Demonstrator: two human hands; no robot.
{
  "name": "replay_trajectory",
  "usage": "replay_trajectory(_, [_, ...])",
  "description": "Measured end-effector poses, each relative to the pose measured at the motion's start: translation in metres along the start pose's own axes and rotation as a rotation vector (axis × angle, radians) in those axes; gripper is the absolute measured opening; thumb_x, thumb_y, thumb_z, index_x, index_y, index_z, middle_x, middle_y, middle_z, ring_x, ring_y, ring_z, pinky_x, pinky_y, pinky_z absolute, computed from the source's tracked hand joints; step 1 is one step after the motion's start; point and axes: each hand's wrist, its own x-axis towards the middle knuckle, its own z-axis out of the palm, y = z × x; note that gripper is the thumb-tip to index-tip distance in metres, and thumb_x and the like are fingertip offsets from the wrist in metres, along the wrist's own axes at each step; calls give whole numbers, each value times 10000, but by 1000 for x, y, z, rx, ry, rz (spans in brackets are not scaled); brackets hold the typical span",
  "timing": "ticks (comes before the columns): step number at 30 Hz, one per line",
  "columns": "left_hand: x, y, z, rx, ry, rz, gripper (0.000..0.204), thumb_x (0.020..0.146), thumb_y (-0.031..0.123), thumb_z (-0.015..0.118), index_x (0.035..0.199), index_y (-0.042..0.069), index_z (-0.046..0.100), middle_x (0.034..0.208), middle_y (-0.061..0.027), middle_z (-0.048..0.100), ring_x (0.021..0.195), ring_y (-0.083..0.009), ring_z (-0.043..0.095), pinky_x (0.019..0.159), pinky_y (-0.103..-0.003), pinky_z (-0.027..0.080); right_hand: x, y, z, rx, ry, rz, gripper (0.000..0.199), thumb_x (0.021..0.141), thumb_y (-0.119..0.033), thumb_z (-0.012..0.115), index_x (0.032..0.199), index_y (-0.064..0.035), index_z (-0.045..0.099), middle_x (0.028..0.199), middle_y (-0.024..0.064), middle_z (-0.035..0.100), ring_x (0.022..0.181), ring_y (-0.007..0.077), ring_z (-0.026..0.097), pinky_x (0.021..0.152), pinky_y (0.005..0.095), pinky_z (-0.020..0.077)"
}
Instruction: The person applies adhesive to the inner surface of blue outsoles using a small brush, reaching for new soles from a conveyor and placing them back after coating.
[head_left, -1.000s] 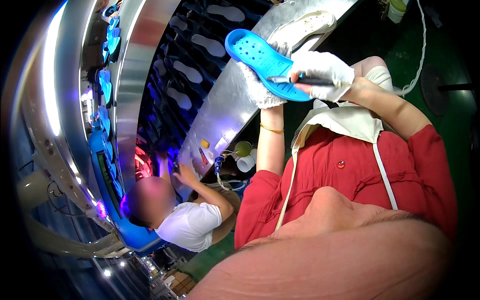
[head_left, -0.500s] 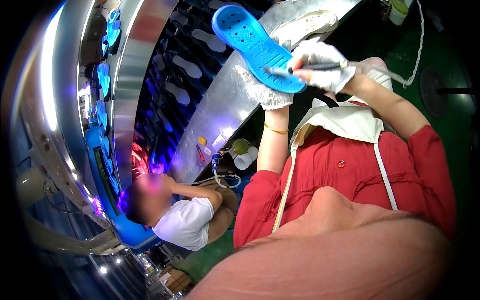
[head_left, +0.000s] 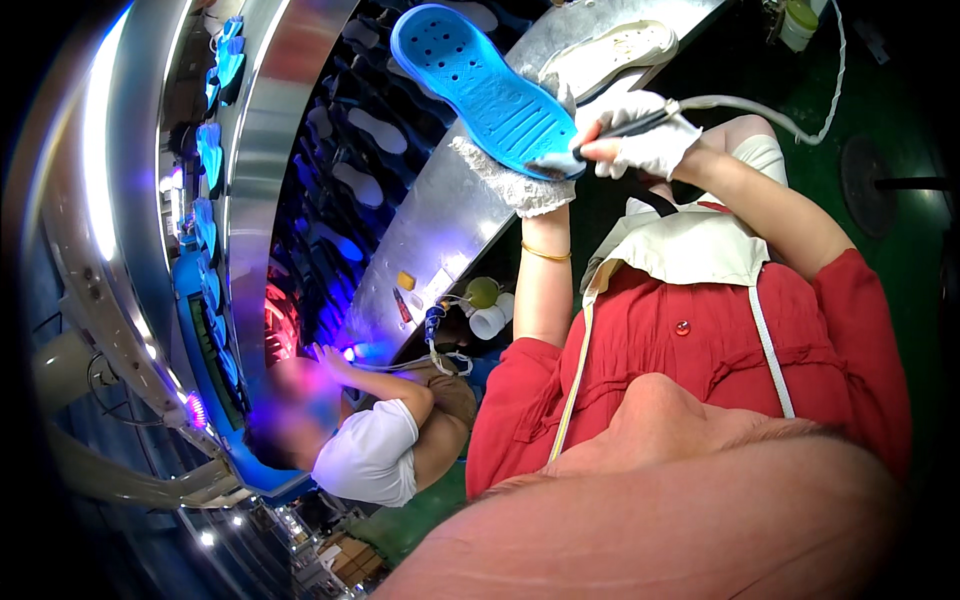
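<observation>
My left hand (head_left: 520, 185), in a white knit glove, holds a bright blue shoe sole (head_left: 480, 85) up by its lower end, tread side toward me. At that same end, my gloved right hand (head_left: 645, 148) grips a slim dark tool (head_left: 610, 132) with its tip on the sole's edge. A pale hose (head_left: 760, 103) runs from the tool off to the upper right. A gold bangle sits on my left wrist.
A white sole (head_left: 610, 48) lies on the slanted metal bench (head_left: 440, 240). Beyond it, a dark conveyor (head_left: 345, 150) carries several soles under purple light. A co-worker in a white shirt (head_left: 370, 455) sits at lower left. Cups (head_left: 490, 310) stand by the bench.
The blue sole has risen and swung further upright toward the upper left. My right hand and the tool moved to the sole's lower end.
</observation>
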Motion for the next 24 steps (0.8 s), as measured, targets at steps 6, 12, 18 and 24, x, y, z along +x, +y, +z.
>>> replay_trajectory(6, [10, 11, 0, -114, 55, -99, 610, 889, 560, 388, 1318, 127, 432, 1288, -82, 500, 1137, -278, 503, 981, -434, 398, 4, 21, -8, -149, -116, -442, 107, 766, -31, 686, 858, -29, 632, 756, 49, 615, 652, 100, 588, 618, 228, 487])
replay_trajectory(12, [17, 15, 0, -169, 12, -201, 634, 882, 585, 371, 1310, 122, 442, 1284, -91, 509, 1141, -316, 507, 985, -481, 391, 5, 21, -14, -51, -68, -352, 78, 768, 1, 655, 809, -7, 588, 803, 67, 594, 671, 109, 577, 605, 233, 484])
replay_trajectory(18, [21, 31, 13, -266, 3, -281, 654, 865, 601, 398, 1297, 115, 462, 1244, -120, 538, 1095, -332, 543, 973, -497, 405, -11, 12, -12, -92, -133, -62, 150, 707, -92, 732, 755, -9, 617, 771, 79, 648, 652, 123, 615, 605, 236, 504])
replay_trajectory(24, [28, 38, 18, -212, 12, -457, 682, 869, 593, 400, 1281, 53, 462, 1213, -153, 551, 1040, -326, 569, 935, -456, 442, 1, -6, -10, -326, -24, -575, 140, 726, 51, 657, 804, -31, 575, 867, 64, 603, 789, 135, 565, 719, 257, 473])
